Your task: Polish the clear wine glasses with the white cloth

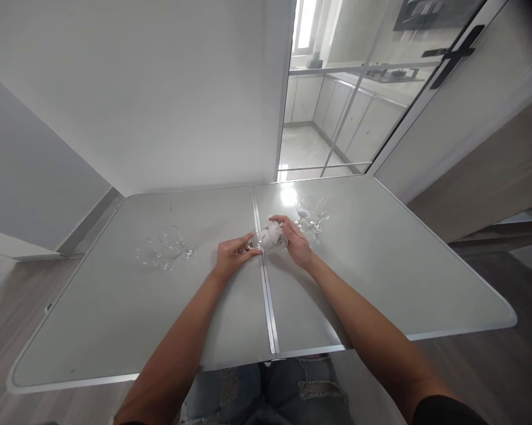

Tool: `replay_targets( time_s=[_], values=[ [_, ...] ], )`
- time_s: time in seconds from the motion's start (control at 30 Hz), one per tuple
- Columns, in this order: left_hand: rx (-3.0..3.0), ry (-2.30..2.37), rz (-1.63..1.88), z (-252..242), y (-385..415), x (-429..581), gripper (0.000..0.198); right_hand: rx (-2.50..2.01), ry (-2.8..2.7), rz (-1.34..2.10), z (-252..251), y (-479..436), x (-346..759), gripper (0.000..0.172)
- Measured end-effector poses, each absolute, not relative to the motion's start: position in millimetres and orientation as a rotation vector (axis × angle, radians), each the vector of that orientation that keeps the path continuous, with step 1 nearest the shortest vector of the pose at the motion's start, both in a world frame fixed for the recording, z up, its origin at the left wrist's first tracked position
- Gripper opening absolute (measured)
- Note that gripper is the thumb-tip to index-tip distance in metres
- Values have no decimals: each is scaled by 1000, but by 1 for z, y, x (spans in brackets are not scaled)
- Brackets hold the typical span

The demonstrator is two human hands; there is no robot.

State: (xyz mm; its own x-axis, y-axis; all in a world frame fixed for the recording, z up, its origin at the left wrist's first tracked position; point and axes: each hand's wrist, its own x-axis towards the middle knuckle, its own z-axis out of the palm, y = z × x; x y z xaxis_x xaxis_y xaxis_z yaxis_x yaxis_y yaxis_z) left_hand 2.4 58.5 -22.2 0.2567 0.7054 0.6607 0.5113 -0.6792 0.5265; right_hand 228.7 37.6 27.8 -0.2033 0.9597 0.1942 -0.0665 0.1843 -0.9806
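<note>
Over the table's middle seam, my two hands hold a stemmed glass (254, 241) tilted on its side. My left hand (234, 254) is closed on its foot and stem end. A bunched white cloth (272, 235) sits at the bowl end, with my right hand (294, 241) curled around it. How far the cloth goes into the bowl cannot be made out, and the glass is partly hidden by fingers and cloth. Beyond my right hand stand clear stemmed glasses (304, 211). Left of my left hand are several more clear glasses (170, 248), hard to separate by outline.
The pale folding table (358, 265) has a metal rim and a metal seam (268, 307) down its middle. A white wall (181, 106) meets its far edge. At the back right is a glazed door (332, 118) with a black handle (458, 56).
</note>
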Motion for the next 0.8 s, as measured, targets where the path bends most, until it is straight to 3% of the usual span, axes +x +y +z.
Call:
replay_targets(
  time_s=[0.13,0.33,0.5,0.6,0.8],
  values=[
    [2447,1214,1407,-27,62,-1,52,-888,-1732,1181,27,34,224,62],
    [2488,1249,1382,-25,63,-1,49,-902,-1474,1347,32,35,228,66],
    [2405,1227,1377,-22,60,1,51,-965,-1711,1064,33,39,235,54],
    [2405,1214,1385,-21,60,1,53,-1005,-1847,952,31,39,233,58],
    [2388,1209,1460,-21,61,1,51,-914,-1548,1193,30,35,223,71]
  ],
)
